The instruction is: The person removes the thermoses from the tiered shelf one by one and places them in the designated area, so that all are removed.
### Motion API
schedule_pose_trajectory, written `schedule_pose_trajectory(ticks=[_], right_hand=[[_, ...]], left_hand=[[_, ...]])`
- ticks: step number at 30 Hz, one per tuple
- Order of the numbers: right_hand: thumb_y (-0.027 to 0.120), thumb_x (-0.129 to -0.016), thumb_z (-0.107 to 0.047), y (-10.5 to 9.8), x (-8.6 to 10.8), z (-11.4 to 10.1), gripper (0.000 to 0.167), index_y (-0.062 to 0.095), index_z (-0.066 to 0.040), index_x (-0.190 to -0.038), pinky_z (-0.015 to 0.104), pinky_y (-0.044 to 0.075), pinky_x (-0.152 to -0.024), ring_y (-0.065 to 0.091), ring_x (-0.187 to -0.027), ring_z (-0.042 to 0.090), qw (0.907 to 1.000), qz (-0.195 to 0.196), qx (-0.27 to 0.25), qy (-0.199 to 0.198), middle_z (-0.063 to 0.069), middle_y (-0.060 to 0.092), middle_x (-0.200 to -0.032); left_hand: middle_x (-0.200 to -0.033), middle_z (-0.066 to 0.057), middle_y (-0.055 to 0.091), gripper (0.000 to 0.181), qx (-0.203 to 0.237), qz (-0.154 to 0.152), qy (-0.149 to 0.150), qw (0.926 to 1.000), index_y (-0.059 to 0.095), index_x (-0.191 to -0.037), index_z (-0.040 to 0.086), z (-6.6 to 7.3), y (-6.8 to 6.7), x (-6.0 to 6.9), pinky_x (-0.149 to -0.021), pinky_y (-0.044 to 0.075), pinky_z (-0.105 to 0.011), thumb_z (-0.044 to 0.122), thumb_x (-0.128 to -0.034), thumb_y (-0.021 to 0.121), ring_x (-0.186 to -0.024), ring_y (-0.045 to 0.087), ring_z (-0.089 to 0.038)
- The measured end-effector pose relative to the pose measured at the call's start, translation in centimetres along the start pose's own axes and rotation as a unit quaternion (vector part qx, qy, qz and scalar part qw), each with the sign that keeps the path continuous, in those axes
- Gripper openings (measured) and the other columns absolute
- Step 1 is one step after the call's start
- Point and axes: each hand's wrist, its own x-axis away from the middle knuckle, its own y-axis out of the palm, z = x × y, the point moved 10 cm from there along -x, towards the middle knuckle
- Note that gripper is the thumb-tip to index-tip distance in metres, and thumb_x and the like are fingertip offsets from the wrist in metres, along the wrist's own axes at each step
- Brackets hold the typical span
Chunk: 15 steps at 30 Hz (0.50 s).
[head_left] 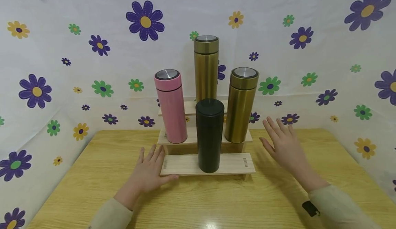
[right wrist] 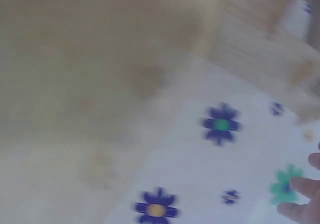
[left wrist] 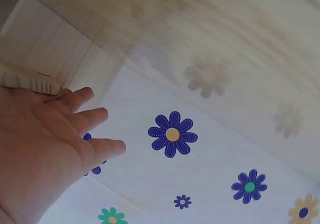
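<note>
A pale wooden tiered stand [head_left: 182, 164] holds several upright insulated bottles. The black bottle [head_left: 209, 139] is on the low front step, while the pink bottle [head_left: 171, 110] and one gold bottle [head_left: 242, 108] occupy the middle step's left and right. Another gold bottle [head_left: 206, 72] rises from the top step. My left hand [head_left: 147, 174] lies at the front step's left end, fingers extended and thumb along its front edge; whether it touches the wood I cannot tell. To the stand's right, my right hand [head_left: 286, 148] is spread, apart from the bottles and holding nothing.
The stand is on a yellowish wood-grain table [head_left: 216, 201]. Behind the table and along both sides hangs a white cloth [head_left: 117, 60] printed with purple, green and yellow flowers. A small black object [head_left: 310, 208] is by the right sleeve.
</note>
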Motion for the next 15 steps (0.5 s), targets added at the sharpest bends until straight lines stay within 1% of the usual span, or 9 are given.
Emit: schedule_pose_trajectory(ticks=[1, 3, 5, 7, 10, 13, 15], right_hand=[[0.028, -0.102, -0.05, -1.2, -0.8, -0.3, 0.067, 0.046, 0.002, -0.139, 0.065, 0.031, -0.103, 0.045, -0.124, 0.046, 0.9995, 0.03, -0.012, -0.006, 0.021, 0.048, -0.139], [0.038, -0.102, -0.042, -3.3, -2.3, -0.4, 0.058, 0.048, 0.003, -0.137, 0.059, 0.033, -0.105, 0.048, -0.121, 0.044, 0.9964, 0.069, -0.048, 0.005, 0.021, 0.05, -0.137], [0.045, -0.101, -0.035, -5.0, -3.7, -0.1, 0.052, 0.047, 0.001, -0.139, 0.055, 0.036, -0.105, 0.049, -0.12, 0.043, 0.9919, 0.091, -0.083, 0.031, 0.02, 0.05, -0.137], [0.049, -0.1, -0.029, -6.3, -5.0, 0.2, 0.05, 0.045, -0.002, -0.141, 0.053, 0.036, -0.105, 0.047, -0.123, 0.041, 0.9859, 0.101, -0.119, 0.06, 0.019, 0.048, -0.14], [0.049, -0.1, -0.028, -7.8, -6.7, 0.3, 0.051, 0.039, -0.008, -0.146, 0.052, 0.035, -0.106, 0.044, -0.125, 0.038, 0.9757, 0.11, -0.168, 0.087, 0.016, 0.045, -0.143], [0.049, -0.1, -0.032, -8.8, -8.4, -0.2, 0.054, 0.034, -0.014, -0.149, 0.051, 0.034, -0.107, 0.039, -0.131, 0.032, 0.9669, 0.108, -0.212, 0.091, 0.008, 0.038, -0.149], [0.05, -0.099, -0.036, -9.1, -9.5, -0.7, 0.057, 0.032, -0.019, -0.15, 0.053, 0.035, -0.106, 0.036, -0.133, 0.027, 0.962, 0.095, -0.239, 0.091, 0.003, 0.032, -0.152]], left_hand=[[-0.156, -0.014, 0.02, 0.113, 0.0, 0.003, 0.001, 1.0, 0.024, -0.15, -0.001, 0.1, -0.1, 0.0, -0.112, -0.011, -0.058, 0.085, -0.0778, 0.032, -0.144, 0.01, -0.035], [-0.156, -0.015, 0.021, 0.112, -0.001, 0.008, 0.003, 1.0, 0.025, -0.149, -0.002, 0.1, -0.2, 0.0, -0.112, -0.009, -0.058, 0.085, -0.0783, 0.033, -0.143, 0.012, -0.035], [-0.156, -0.015, 0.021, 0.112, -0.003, 0.014, 0.004, 0.9999, 0.025, -0.149, -0.002, 0.2, -0.3, 0.0, -0.112, -0.007, -0.059, 0.084, -0.0787, 0.033, -0.143, 0.012, -0.035], [-0.156, -0.015, 0.02, 0.112, -0.009, 0.019, 0.003, 0.9998, 0.024, -0.149, -0.002, 0.2, -0.4, 0.0, -0.113, -0.006, -0.058, 0.084, -0.079, 0.033, -0.143, 0.013, -0.034], [-0.156, -0.016, 0.02, 0.112, -0.013, 0.024, 0.002, 0.9996, 0.022, -0.149, -0.003, 0.2, -0.3, 0.1, -0.114, -0.001, -0.058, 0.084, -0.0794, 0.033, -0.143, 0.014, -0.034], [-0.155, -0.017, 0.02, 0.112, -0.012, 0.027, 0.002, 0.9996, 0.022, -0.149, -0.004, 0.2, -0.3, 0.2, -0.115, 0.003, -0.056, 0.084, -0.0797, 0.033, -0.143, 0.016, -0.034], [-0.155, -0.018, 0.021, 0.112, -0.009, 0.028, 0.002, 0.9996, 0.023, -0.149, -0.004, 0.3, -0.3, 0.2, -0.115, 0.003, -0.056, 0.083, -0.0797, 0.034, -0.142, 0.018, -0.034]])
